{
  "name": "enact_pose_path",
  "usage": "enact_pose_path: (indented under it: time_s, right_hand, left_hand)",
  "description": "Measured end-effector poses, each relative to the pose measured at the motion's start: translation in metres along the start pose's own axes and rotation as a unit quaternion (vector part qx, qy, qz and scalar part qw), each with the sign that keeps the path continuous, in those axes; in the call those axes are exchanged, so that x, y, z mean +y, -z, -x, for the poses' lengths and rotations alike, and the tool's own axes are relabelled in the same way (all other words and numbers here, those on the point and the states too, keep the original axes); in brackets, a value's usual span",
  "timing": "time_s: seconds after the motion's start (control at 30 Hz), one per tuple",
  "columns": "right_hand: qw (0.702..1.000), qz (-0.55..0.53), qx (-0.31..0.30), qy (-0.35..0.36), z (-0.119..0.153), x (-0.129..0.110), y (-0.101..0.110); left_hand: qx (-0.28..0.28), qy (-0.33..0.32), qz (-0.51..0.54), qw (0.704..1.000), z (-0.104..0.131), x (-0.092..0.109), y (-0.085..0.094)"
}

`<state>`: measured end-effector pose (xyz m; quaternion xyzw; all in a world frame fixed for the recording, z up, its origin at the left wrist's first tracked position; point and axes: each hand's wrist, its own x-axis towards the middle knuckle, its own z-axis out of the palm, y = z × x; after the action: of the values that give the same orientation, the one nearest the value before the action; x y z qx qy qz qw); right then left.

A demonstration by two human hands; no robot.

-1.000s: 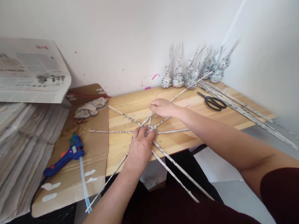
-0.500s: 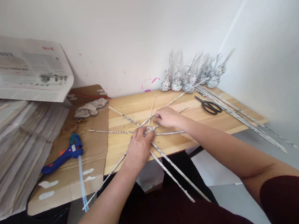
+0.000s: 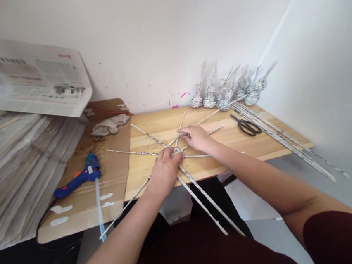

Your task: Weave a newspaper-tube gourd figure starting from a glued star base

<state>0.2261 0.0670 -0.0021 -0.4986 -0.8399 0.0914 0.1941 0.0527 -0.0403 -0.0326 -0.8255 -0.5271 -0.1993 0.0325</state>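
Rolled paper sticks radiate from a small woven centre near the front edge of the wooden board. My left hand presses on the left side of this centre, thumb and fingers closed on it. Just behind and to the right, my right hand pinches a paper stick that runs back right toward the woven figures. Two long sticks hang over the front edge toward my lap.
Black scissors and a bundle of paper sticks lie at the right. Several woven paper figures stand against the wall. On cardboard at the left are a blue glue gun and a glove, beside stacked newspapers.
My right hand's fingers have shifted slightly back and left with the stick, the index finger now further extended. My left hand stays on the centre. The whole view has shifted slightly.
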Motion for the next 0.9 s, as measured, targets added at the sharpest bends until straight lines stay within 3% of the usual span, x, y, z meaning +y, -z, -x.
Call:
enact_pose_path:
  time_s: [0.17,0.33,0.67,0.9]
  right_hand:
    - [0.991,-0.037,-0.033,0.124,-0.007,0.004,0.003]
    - [0.974,0.022,-0.062,0.215,-0.010,0.003,0.008]
    - [0.956,0.112,-0.111,0.246,-0.010,-0.017,0.019]
    - [0.954,0.136,-0.128,0.232,-0.011,-0.013,0.017]
  left_hand:
    - [0.005,0.006,0.014,1.000,-0.001,-0.001,-0.002]
    - [-0.002,0.004,0.016,1.000,-0.001,0.000,-0.001]
    - [0.003,-0.004,0.033,0.999,-0.003,-0.004,0.002]
    - [-0.021,0.015,0.032,0.999,-0.005,-0.002,0.011]
